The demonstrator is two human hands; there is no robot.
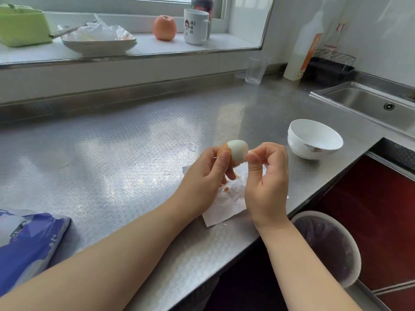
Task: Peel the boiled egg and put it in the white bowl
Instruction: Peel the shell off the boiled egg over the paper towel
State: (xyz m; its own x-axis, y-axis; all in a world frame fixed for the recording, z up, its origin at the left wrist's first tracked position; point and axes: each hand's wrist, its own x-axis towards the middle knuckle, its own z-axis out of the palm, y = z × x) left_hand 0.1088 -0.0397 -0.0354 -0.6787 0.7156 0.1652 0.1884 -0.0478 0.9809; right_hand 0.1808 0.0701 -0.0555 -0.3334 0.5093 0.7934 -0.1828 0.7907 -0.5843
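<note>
Your left hand (208, 173) cradles the slippery, soft egg (235, 152) (half shelled), so pinch shell only with the right hand (267, 176), gently.

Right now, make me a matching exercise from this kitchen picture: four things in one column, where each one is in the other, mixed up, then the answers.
Things:
1. egg
2. white bowl
3. apple
4. paper towel

Places:
A. on the window ledge, beside the mug
B. flat on the counter, under the hands
C. held in the left hand, partly peeled
D. empty, on the counter near the sink

Pairs: 1-C, 2-D, 3-A, 4-B
</note>
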